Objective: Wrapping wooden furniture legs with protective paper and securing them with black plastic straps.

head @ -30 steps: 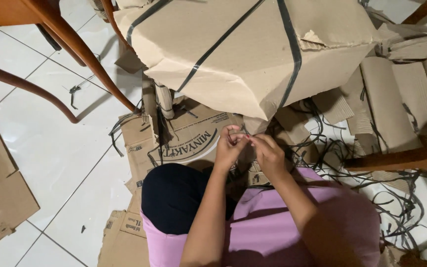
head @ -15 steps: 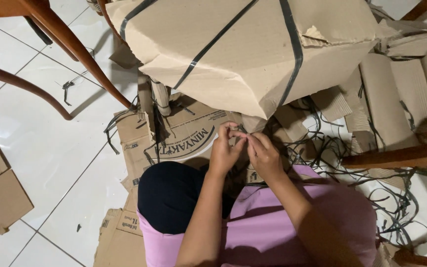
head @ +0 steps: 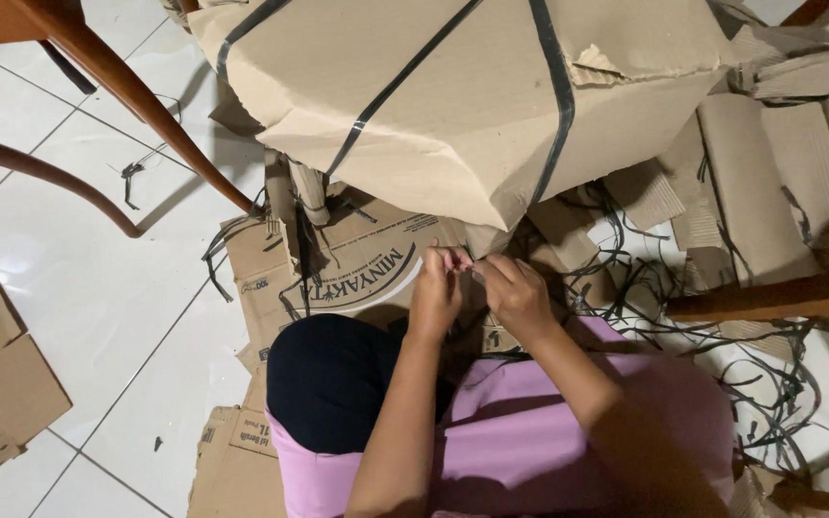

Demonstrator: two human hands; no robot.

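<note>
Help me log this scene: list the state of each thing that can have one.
Left hand: fingertips pinched on something small, too small to tell.
Right hand: pinched at the same spot.
Cardboard bundle: strapped with dark bands, one corner torn.
Printed carton: flattened on the floor.
Black strapping: loose, tangled.

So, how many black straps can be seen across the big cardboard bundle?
3 on the cardboard bundle: one short strap at its upper left, one diagonal strap across the middle, one strap down the right side. More may be hidden behind.

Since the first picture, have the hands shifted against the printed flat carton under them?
No. The left hand and right hand stay pinched together over the right end of the printed carton; only the camera drifted.
</note>
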